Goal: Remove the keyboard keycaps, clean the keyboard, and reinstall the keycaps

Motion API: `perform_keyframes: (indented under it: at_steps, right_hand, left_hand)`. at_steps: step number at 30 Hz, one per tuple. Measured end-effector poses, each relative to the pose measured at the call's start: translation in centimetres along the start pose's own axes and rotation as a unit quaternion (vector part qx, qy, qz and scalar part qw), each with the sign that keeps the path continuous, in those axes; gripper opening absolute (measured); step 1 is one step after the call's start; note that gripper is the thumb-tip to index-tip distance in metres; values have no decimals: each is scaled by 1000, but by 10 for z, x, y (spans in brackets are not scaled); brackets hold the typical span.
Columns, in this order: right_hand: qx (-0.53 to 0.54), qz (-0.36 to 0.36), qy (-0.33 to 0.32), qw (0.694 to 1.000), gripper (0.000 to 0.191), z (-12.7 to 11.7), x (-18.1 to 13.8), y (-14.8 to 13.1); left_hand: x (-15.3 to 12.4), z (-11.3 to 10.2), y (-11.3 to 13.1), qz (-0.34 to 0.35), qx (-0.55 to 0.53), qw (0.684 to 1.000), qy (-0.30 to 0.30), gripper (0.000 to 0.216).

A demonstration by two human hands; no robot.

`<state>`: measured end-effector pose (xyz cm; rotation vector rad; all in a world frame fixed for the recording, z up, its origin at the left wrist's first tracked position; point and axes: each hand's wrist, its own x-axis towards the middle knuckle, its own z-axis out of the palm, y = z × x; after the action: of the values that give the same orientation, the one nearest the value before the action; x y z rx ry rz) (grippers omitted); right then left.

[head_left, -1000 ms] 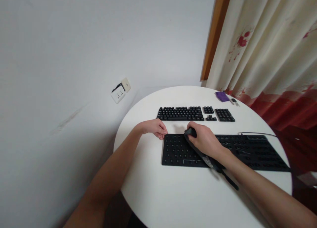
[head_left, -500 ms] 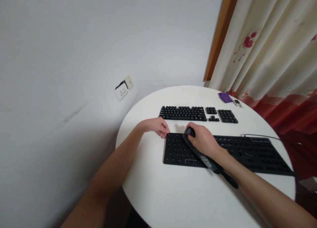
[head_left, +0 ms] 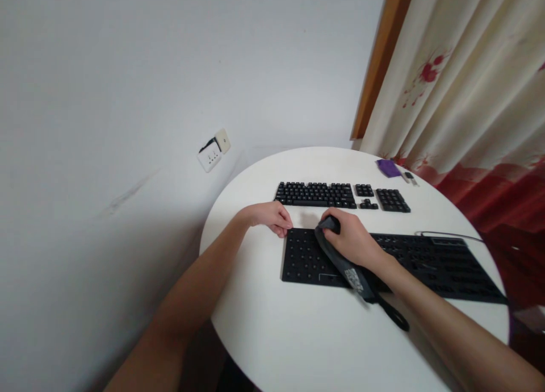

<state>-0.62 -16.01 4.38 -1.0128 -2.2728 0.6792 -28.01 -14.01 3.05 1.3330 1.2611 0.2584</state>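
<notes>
A black keyboard base [head_left: 300, 258], bare of keycaps over its left part, lies flat on the round white desk [head_left: 276, 338] under and beside both hands. The left hand [head_left: 272, 217] is at the far left corner of the base, its fingers curled closed and their tips against that corner; whether they pinch the edge or only press on it is hard to tell. The right hand [head_left: 349, 238] is above the left-middle of the base, fingers wrapped around the upper end of a long dark item [head_left: 336, 258]. That item slants from the hand across the base and past its near edge, with a pale printed patch low down and a black loop [head_left: 395, 317] trailing onto the desk in front of the base; its exact kind is unclear. Beyond the base, black keycaps [head_left: 315, 195] stand in keyboard order, with the number-pad keycaps [head_left: 393, 200] on the right of that row. A thin cable [head_left: 451, 233] runs along the base's far right edge. Farther behind the base, toward the right, lie a purple cloth-like piece [head_left: 388, 168] and a small item [head_left: 410, 178].
</notes>
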Motion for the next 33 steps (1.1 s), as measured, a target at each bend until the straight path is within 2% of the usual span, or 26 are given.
perform_keyframes:
  at_steps: [3,6,8,11,14,15,17,19,20,22,24,26,30,31,33]
  right_hand:
    - [76,-19,-95,992,20,1,-7,-10]
    - [90,-35,-211,973,21,-4,-14,-18]
    - [91,-21,-247,965,21,-10,-16,-19]
    - [106,3,-234,966,22,-11,-16,-19]
    - [103,-16,-220,970,20,-1,-14,-20]
    - [87,-21,-186,978,19,2,-13,-21]
    - [37,-23,-65,997,19,7,-9,-20]
    - [6,-15,30,999,18,8,-4,-15]
    - [4,-10,54,998,16,8,-2,-13]
    - [19,-2,57,998,14,9,0,-11]
    - [39,-10,6,999,15,11,-3,-13]
    - [50,-32,-76,995,20,9,-9,-19]
    - [45,-62,-279,957,19,-13,-20,-25]
    - [49,-59,-308,948,18,-18,-21,-24]
    - [64,-32,-290,954,19,-22,-19,-20]
  left_hand:
    - [-1,0,1,5,-1,1000,-4,33]
    - [-2,0,2,4,2,1000,-7,33]
    - [-2,0,2,1,2,1000,-5,34]
    - [-1,1,2,-4,1,1000,3,33]
    - [-1,0,1,-6,1,1000,4,33]
    - [0,0,0,-5,0,1000,4,33]
    - [0,0,0,-1,-2,1000,2,33]
    - [0,0,-1,2,-4,1000,0,33]
    - [0,0,-1,3,-5,1000,-2,34]
    - [0,0,-1,2,-6,1000,-3,35]
    - [0,0,-1,3,-4,1000,-4,35]
    - [0,-1,-1,5,-1,1000,-4,35]
    - [0,-1,-2,9,-1,1000,-4,34]
    - [0,-1,-2,10,-2,1000,-3,34]
    - [-1,0,-1,10,-3,1000,-3,34]
